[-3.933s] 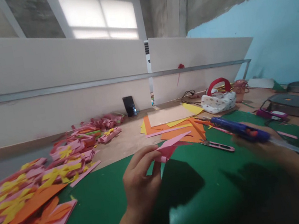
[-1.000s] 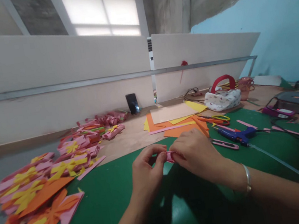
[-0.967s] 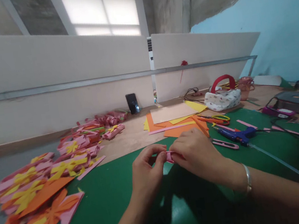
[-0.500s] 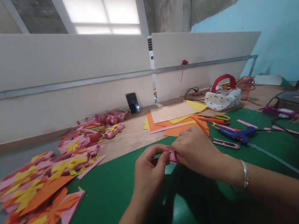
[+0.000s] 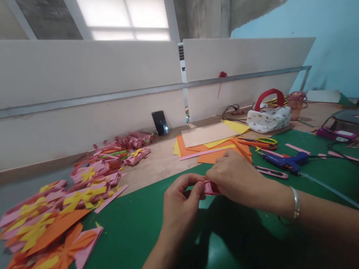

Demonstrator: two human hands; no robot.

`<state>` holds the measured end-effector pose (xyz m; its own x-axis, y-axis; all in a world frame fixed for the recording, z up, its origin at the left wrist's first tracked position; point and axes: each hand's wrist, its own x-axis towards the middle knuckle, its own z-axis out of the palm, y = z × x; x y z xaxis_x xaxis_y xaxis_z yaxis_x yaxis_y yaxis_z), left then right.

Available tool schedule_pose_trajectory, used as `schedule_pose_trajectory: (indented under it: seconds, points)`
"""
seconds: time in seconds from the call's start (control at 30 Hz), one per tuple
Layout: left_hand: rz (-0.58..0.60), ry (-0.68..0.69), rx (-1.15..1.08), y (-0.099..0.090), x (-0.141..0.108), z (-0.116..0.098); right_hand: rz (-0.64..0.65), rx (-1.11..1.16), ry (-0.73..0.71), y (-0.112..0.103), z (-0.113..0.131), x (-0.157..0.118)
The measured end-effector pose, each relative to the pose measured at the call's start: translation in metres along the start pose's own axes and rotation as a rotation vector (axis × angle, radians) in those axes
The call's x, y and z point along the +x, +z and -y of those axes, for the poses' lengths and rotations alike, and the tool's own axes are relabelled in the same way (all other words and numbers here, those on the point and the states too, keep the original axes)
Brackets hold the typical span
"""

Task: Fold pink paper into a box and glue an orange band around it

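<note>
Fingers (image 5: 198, 190) of the left hand (image 5: 181, 204) and right hand (image 5: 237, 180) are found closed on a small pink piece (image 5: 210, 188), which is held between them above a green mat (image 5: 130, 233); the right hand's tips are partly concealed. To the right, a blue glue gun (image 5: 286, 161) and a cutter (image 5: 272, 172) are laid on the mat. Pink, orange and yellow cut pieces (image 5: 82, 197) are heaped at the left.

Pink piece (image 5: 210, 188); partly out of sight

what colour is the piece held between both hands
The held piece is pink, as the head view shows.
</note>
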<state>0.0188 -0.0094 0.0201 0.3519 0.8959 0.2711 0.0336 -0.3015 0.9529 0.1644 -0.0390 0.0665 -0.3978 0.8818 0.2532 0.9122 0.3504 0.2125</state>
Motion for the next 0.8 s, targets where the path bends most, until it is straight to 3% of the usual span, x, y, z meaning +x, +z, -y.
schedule_pose_trajectory:
  seconds: [0.43, 0.8]
  points:
    - [0.007, -0.054, -0.018, 0.000, 0.000, -0.002, -0.064, -0.087, -0.007, 0.007, -0.007, 0.000]
    - [0.021, -0.081, -0.036, -0.001, 0.002, 0.003, -0.014, -0.075, -0.059, 0.002, -0.012, 0.001]
